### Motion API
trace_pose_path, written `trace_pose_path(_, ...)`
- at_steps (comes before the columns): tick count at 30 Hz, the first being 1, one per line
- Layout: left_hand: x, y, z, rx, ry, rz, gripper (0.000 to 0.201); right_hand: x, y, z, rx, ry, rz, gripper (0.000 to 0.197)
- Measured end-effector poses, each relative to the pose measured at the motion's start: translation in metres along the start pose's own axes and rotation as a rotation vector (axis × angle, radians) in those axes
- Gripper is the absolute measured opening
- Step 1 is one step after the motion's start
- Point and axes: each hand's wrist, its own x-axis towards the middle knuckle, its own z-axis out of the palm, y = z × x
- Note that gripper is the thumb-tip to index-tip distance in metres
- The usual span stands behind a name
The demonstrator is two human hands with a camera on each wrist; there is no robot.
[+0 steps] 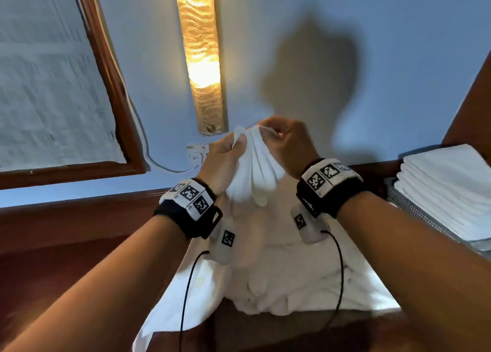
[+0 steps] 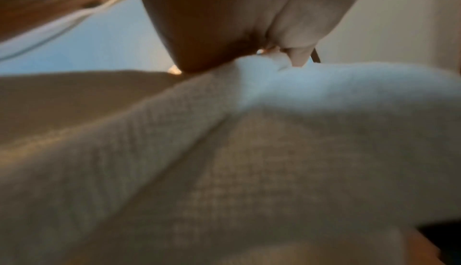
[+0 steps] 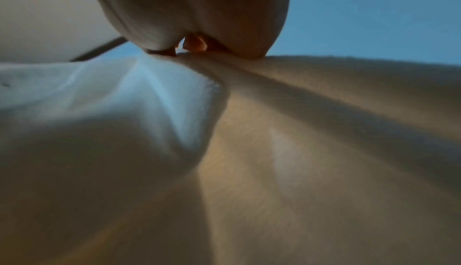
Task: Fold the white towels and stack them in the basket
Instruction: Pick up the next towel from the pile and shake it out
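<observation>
Both my hands are raised in front of the blue wall and pinch the top edge of one white towel [image 1: 255,171]. My left hand [image 1: 229,152] grips its bunched edge on the left, and my right hand [image 1: 281,139] pinches the same edge right beside it. The towel hangs down in folds between my wrists. In the left wrist view the towel [image 2: 249,160] fills the lower frame under my left hand [image 2: 224,32]. The right wrist view shows the towel [image 3: 274,151] draped below my right hand [image 3: 199,22]. Under my hands lies a heap of white towels [image 1: 287,280].
A grey woven basket [image 1: 414,208] at the right edge holds a stack of folded white towels [image 1: 446,187]. A lit wall lamp [image 1: 202,56] and a wood-framed window [image 1: 106,67] are on the wall. A dark wooden surface [image 1: 66,245] stretches to the left.
</observation>
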Motion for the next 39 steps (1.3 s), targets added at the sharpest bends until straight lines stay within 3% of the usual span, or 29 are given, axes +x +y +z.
trace_pose_path(2,0.005,0.000,0.010,-0.060,-0.032,-0.008,0.027,0.006,-0.011,-0.015,-0.148,0.054,-0.002,0.038)
trace_pose_path(4,0.011,0.005,0.015,0.036,-0.052,0.018,0.042,-0.002,-0.017,-0.027,-0.242,0.068,-0.001,0.047)
trace_pose_path(8,0.012,0.031,0.012,0.249,-0.098,0.104,0.057,-0.046,0.006,-0.039,-0.412,-0.103,-0.087,0.026)
trace_pose_path(9,0.008,0.037,0.009,0.248,-0.123,0.112,0.060,-0.058,0.019,-0.041,-0.470,-0.131,-0.068,0.030)
trace_pose_path(12,-0.002,0.042,-0.004,0.250,-0.137,0.126,0.050,-0.088,0.054,-0.045,-0.628,-0.117,0.075,0.041)
trace_pose_path(14,-0.010,0.043,-0.023,0.228,-0.099,0.099,0.056,-0.106,0.070,-0.051,-0.740,-0.157,0.334,0.032)
trace_pose_path(16,-0.017,0.040,-0.047,0.167,-0.055,0.072,0.062,-0.120,0.069,-0.059,-0.673,-0.096,0.568,0.023)
trace_pose_path(17,-0.023,0.040,-0.059,0.143,-0.054,0.064,0.056,-0.122,0.062,-0.059,-0.601,-0.017,0.606,0.021)
trace_pose_path(19,-0.039,0.039,-0.081,0.150,-0.066,0.029,0.053,-0.113,0.035,-0.046,-0.522,0.122,0.564,0.020)
trace_pose_path(21,-0.059,0.040,-0.098,0.120,-0.094,0.010,0.058,-0.094,-0.006,-0.015,-0.457,0.167,0.436,0.026)
trace_pose_path(25,-0.091,0.053,-0.123,0.101,-0.029,0.019,0.045,-0.072,-0.100,0.049,-0.242,0.016,0.262,0.020)
trace_pose_path(27,-0.105,0.059,-0.131,0.114,-0.009,0.035,0.049,-0.071,-0.143,0.068,-0.272,-0.045,0.149,0.015)
trace_pose_path(29,-0.118,0.063,-0.137,0.117,-0.046,0.044,0.055,-0.075,-0.177,0.076,-0.365,-0.072,0.096,0.027)
trace_pose_path(34,-0.142,0.089,-0.163,0.209,-0.050,0.134,0.043,-0.116,-0.224,0.085,-0.515,-0.194,0.186,0.036)
trace_pose_path(39,-0.158,0.115,-0.197,0.402,-0.021,0.203,0.046,-0.171,-0.199,0.110,-0.538,-0.243,0.302,0.023)
